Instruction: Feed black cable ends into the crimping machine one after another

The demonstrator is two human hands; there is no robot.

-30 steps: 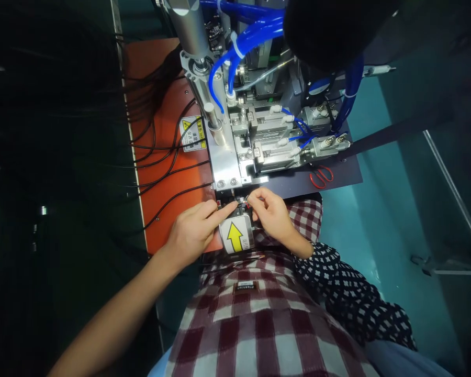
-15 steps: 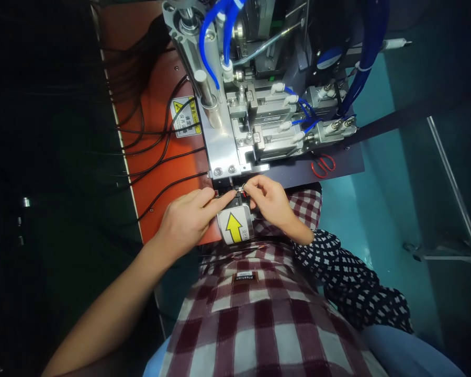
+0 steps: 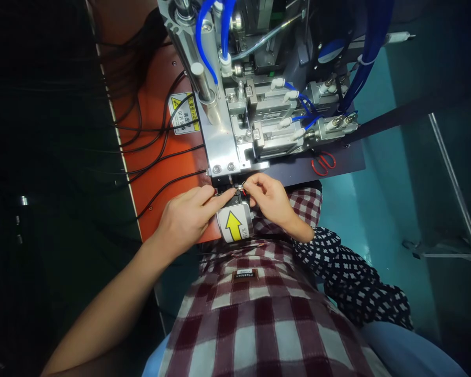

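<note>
My right hand is closed in a pinch, thumb against index finger, on a small part with a red wire. The part's exact kind is too small to make out. My left hand reaches in from the left with its index finger stretched out. That fingertip rests at the small black fixture on the machine's front edge, right beside the pinched part. Below the fingers sits a white label with a yellow arrow. The left hand's other fingers are loosely bent, partly hidden, and hold nothing I can see.
Just behind my hands stands the machine's metal plate, with pneumatic cylinders and blue hoses. Red-handled scissors lie on the dark base to the right. Black cables cross the orange base at left.
Both hands stay in nearly the same place, with the right hand still pinching at the fixture. The view has shifted very slightly.
</note>
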